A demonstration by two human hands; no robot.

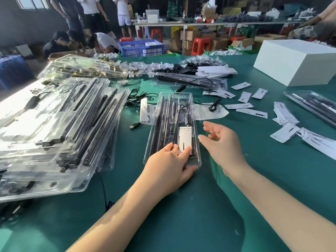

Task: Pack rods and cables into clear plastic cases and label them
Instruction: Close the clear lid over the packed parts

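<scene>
Clear plastic case [172, 128] lies lengthwise away from the person; left hand [171, 166] fingers [185, 151] press flat on its near end, right hand [221, 144] fingers [209, 127] spread loosely just beside, touching nothing.

A green table top [181, 215] spreads beneath the right hand [223, 142] and the left hand [167, 164]. Far ahead and to the right of the right hand sits a big white box [294, 62] (closed, plain sides). Well beyond the left hand, off the table's far edge, stands a blue slatted crate [141, 48], with a red stool [201, 45] and cardboard boxes [189, 35] to its right. Ahead and left of the left hand, people crouch [60, 42] on the floor; others stand [91, 13] behind them near a long white table [200, 24].
</scene>
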